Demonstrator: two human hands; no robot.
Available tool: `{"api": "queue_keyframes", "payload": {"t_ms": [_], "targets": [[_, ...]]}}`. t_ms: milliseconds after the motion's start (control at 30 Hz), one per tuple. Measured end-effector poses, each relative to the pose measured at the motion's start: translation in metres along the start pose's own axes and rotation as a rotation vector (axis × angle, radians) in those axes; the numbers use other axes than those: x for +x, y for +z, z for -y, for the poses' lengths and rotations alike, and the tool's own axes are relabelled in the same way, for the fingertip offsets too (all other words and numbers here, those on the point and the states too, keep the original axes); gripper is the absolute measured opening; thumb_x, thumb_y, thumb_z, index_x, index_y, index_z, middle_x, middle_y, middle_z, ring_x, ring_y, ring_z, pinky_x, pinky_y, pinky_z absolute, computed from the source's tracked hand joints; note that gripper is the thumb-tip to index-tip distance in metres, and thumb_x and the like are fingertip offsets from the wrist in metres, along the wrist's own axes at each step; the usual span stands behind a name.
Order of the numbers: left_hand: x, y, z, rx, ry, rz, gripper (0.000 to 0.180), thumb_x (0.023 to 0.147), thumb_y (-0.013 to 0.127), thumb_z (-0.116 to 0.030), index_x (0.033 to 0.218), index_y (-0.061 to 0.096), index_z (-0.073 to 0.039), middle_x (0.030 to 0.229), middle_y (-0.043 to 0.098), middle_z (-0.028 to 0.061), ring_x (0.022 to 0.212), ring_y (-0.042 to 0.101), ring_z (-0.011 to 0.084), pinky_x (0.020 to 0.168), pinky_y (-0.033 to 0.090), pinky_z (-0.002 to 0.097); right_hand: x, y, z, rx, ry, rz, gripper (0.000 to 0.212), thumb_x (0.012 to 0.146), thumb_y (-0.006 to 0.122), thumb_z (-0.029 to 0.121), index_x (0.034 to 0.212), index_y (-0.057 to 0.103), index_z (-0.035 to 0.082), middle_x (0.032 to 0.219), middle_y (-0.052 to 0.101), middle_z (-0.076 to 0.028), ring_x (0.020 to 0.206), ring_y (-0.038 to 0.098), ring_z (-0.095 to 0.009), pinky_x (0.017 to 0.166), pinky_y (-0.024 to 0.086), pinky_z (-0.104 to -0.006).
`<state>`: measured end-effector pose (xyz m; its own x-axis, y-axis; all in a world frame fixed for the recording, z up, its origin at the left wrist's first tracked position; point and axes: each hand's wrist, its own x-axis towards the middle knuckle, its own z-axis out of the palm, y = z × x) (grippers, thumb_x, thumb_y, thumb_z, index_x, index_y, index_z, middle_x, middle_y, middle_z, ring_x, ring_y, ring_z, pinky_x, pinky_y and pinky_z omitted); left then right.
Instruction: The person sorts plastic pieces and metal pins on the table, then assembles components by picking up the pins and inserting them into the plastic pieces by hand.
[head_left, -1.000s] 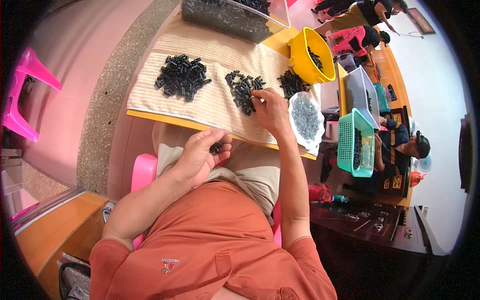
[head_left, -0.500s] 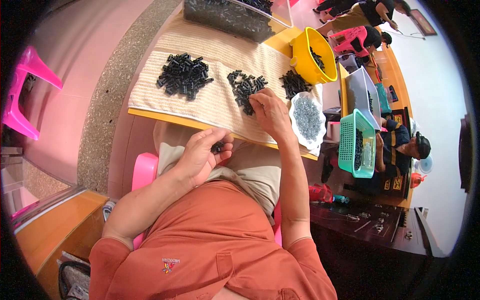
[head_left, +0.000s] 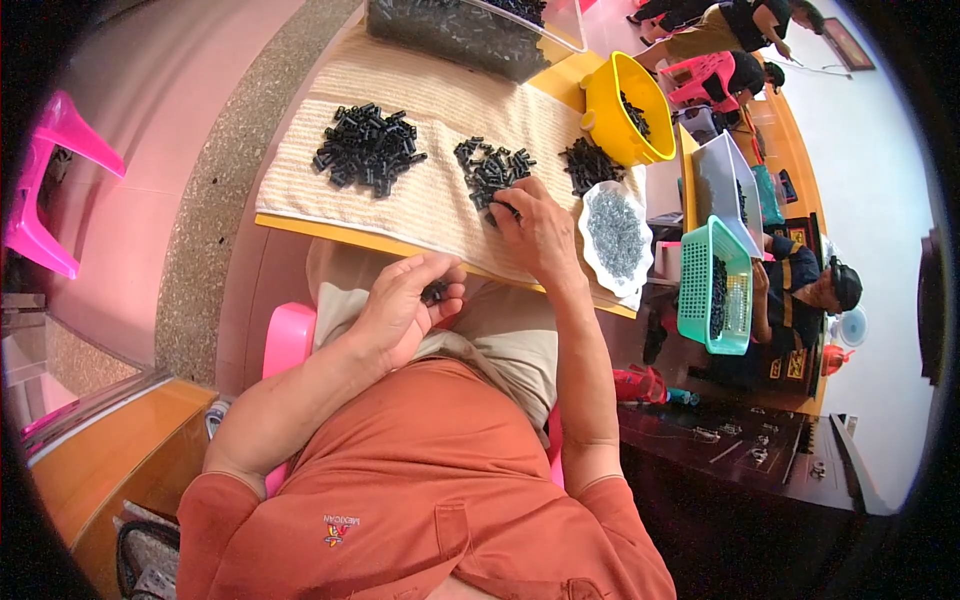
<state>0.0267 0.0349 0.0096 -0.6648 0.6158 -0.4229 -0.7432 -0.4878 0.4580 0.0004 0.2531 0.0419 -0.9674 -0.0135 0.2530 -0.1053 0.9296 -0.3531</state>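
Curled in front of my lap, just off the table's near edge, my left hand [head_left: 400, 300] is closed around a few small black plastic pieces [head_left: 434, 292]. My right hand [head_left: 540, 230] reaches over the table with thumb and fingertips pinched on a small black tube-like piece [head_left: 508, 211], at the near side of the middle pile of black pieces [head_left: 490, 168]. To the left lies a larger pile of black tubular pieces [head_left: 368, 150]. Right of my right hand are a darker pile of thin black parts [head_left: 590, 168] and a white scalloped dish [head_left: 590, 262] of tiny clear or silvery parts.
A striped towel [head_left: 440, 90] covers the yellow-edged table. At its far side stands a clear bin [head_left: 470, 45] of black pieces; a yellow tub [head_left: 594, 100] is at right. Beyond are a green basket [head_left: 695, 290], a grey bin [head_left: 722, 170] and a seated co-worker [head_left: 810, 295].
My right hand has shifted slightly down and toward me at the middle pile, and a black piece now shows between its fingertips. My left hand stays in place.
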Motion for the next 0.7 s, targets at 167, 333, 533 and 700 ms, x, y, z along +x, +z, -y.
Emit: {"api": "queue_keyframes", "payload": {"t_ms": [167, 333, 533, 700], "targets": [[0.0, -0.001, 0.0, -0.004, -0.002, 0.001, 0.019, 0.098, 0.059, -0.019, 0.11, 0.061, -0.003, 0.096, 0.064, 0.0042, 0.084, 0.061, 0.0121, 0.073, 0.055, 0.028, -0.002, 0.006, -0.006, 0.04, -0.049, -0.105, 0.014, 0.086, 0.068, 0.015, 0.095, 0.068, 0.005, 0.096, 0.064, -0.012, 0.083, 0.065, -0.032, 0.072, 0.051, -0.0402], [0.0, -0.002, -0.001, -0.002, 0.001, -0.005, 0.019, 0.098, 0.059, -0.019, 0.11, 0.062, -0.004, 0.096, 0.064, 0.004, 0.084, 0.061, 0.012, 0.073, 0.055, 0.0279, -0.001, 0.003, -0.009, 0.087, 0.044, -0.115, 0.016, 0.085, 0.069, 0.02, 0.094, 0.068, 0.008, 0.098, 0.064, -0.011, 0.088, 0.064, -0.034, 0.076, 0.051, -0.0426], [0.001, -0.001, 0.0, -0.005, -0.006, -0.005, 0.019, 0.098, 0.059, -0.019, 0.11, 0.062, -0.004, 0.097, 0.064, 0.004, 0.084, 0.061, 0.012, 0.073, 0.055, 0.0279, 0.005, -0.001, -0.009, 0.072, 0.08, -0.083, 0.018, 0.086, 0.069, 0.021, 0.098, 0.069, 0.008, 0.1, 0.065, -0.011, 0.09, 0.065, -0.034, 0.077, 0.051, -0.042], [0.001, -0.002, 0.0, -0.004, -0.006, -0.003, 0.019, 0.098, 0.059, -0.019, 0.11, 0.061, -0.004, 0.097, 0.063, 0.0041, 0.085, 0.061, 0.0121, 0.073, 0.055, 0.028, 0.015, 0.0, 0.006, 0.027, 0.061, -0.052, 0.022, 0.086, 0.069, 0.023, 0.104, 0.07, 0.009, 0.103, 0.066, -0.01, 0.091, 0.065, -0.035, 0.079, 0.051, -0.0426]]}}
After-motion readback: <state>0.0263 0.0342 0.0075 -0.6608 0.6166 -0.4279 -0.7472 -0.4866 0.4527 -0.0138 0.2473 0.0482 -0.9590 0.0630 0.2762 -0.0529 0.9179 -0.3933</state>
